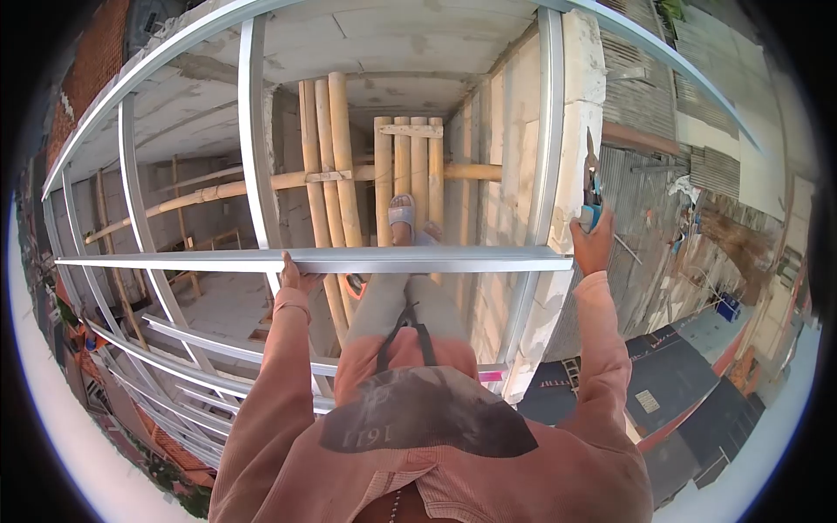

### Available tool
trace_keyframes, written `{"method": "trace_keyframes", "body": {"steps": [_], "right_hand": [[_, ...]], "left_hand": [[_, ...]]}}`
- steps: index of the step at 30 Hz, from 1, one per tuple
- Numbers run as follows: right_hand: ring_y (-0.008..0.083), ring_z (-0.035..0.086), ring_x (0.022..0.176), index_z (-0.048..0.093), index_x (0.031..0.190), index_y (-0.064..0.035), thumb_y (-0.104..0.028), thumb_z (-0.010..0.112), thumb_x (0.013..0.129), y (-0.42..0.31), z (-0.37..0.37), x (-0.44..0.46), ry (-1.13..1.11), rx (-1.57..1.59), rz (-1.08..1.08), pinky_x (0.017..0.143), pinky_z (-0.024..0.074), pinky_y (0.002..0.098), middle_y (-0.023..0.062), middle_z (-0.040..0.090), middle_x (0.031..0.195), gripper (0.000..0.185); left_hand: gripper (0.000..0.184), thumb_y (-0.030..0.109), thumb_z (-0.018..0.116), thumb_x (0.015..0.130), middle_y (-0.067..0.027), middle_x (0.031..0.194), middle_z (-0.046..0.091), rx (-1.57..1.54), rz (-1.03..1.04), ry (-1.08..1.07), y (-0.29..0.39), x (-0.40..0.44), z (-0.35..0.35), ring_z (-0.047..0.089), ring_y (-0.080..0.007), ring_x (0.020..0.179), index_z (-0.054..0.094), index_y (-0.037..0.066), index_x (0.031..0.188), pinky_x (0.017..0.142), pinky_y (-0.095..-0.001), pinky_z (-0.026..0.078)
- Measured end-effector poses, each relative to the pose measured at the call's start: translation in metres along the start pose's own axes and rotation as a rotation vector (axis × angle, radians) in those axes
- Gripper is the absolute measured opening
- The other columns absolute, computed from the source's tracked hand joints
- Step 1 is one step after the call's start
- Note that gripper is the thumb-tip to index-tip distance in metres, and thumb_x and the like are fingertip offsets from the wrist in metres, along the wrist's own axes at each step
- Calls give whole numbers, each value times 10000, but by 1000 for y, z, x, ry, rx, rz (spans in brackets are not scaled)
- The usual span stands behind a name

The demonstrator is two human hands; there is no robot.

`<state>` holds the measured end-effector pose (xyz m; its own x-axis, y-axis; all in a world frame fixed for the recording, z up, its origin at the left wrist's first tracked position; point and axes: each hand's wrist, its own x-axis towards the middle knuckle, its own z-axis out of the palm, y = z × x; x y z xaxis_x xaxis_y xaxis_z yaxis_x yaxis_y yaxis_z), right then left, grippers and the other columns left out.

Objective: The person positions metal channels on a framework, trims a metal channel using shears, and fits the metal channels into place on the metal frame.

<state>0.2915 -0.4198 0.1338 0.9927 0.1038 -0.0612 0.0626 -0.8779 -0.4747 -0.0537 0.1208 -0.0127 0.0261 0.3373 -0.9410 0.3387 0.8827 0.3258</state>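
A long silver metal channel (418,260) lies crosswise in front of my body, its right end by the top of the block wall. My left hand (296,279) is closed around this channel left of its middle, thumb up along the near side. Past the right end, my right hand (595,237) grips a pair of tin snips (592,187) with blue on the handles. The snips' dark, pointed blades aim away from me, against the wall's outer edge. Parts of the handles are hidden by my fingers.
Metal frame bars (255,131) run up and across on the left. Below, my sandalled feet rest on bamboo poles (410,174) over a deep drop. The block wall (579,87) borders the right, with corrugated roofs (641,209) far below. An orange-handled tool (355,285) is near my leg.
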Motion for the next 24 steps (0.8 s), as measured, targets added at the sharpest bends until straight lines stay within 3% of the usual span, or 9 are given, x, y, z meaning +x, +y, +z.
{"method": "trace_keyframes", "body": {"steps": [3,5,8,9,11,12,15,21,24], "right_hand": [[441,452,1336,366,1469,-33,-256,818,752,3,50,96,183,-143,90,1088,397,544,264,479,1394,877],[416,403,1393,339,1490,-40,-445,824,759,-6,65,145,187,-350,237,1092,386,583,263,436,1431,966],[420,352,1428,312,1512,-45,-590,793,748,-2,78,194,88,-399,402,1118,369,575,262,382,1472,1055],[440,364,1410,311,1514,-47,-605,797,727,3,84,207,79,-363,446,1128,363,556,270,387,1460,1080],[462,369,1398,286,1523,-47,-639,797,698,13,94,225,94,-350,453,1142,355,536,282,378,1457,1137],[466,363,1404,261,1531,-46,-658,794,690,22,101,223,115,-371,420,1147,352,536,287,363,1466,1169],[468,343,1419,174,1546,-27,-690,789,666,30,108,229,44,-445,470,1157,332,541,299,322,1490,1263],[447,270,1447,107,1528,29,-630,824,592,55,103,241,-88,-503,495,1183,265,527,304,264,1515,1351],[445,227,1460,84,1517,61,-601,833,603,46,97,241,-144,-458,580,1188,245,526,301,223,1540,1354]], "left_hand": [[1056,769,405,947,-282,1573,331,56,-241,-116,9,1,-24,468,-511,1346,87,-10,1585,1073,-627,456],[1082,810,436,910,-291,1207,678,707,-371,-91,46,-66,-1,731,-347,1017,453,-157,1393,848,-394,618],[814,710,530,939,-163,762,757,1292,40,-56,83,-95,22,754,-228,633,730,-80,926,571,-277,582],[764,682,559,937,-153,794,763,1230,195,44,99,-85,29,762,-213,680,723,-63,986,542,-268,554],[763,658,573,934,-179,975,758,1148,557,225,132,-56,47,742,-295,963,666,-46,1215,813,-407,577],[832,661,576,927,-227,1264,665,1190,815,349,148,-41,60,635,-362,1197,541,-23,1401,1010,-474,488],[1097,707,636,859,-273,1588,314,1327,875,477,195,25,86,380,-421,1437,226,-11,1580,1156,-479,370],[1243,707,741,773,-312,1556,323,1241,917,311,251,120,128,339,-420,1462,167,-71,1555,1186,-452,339],[872,649,747,813,-298,1172,636,1276,841,389,266,131,129,642,-461,1089,446,-43,1249,974,-499,474]]}}
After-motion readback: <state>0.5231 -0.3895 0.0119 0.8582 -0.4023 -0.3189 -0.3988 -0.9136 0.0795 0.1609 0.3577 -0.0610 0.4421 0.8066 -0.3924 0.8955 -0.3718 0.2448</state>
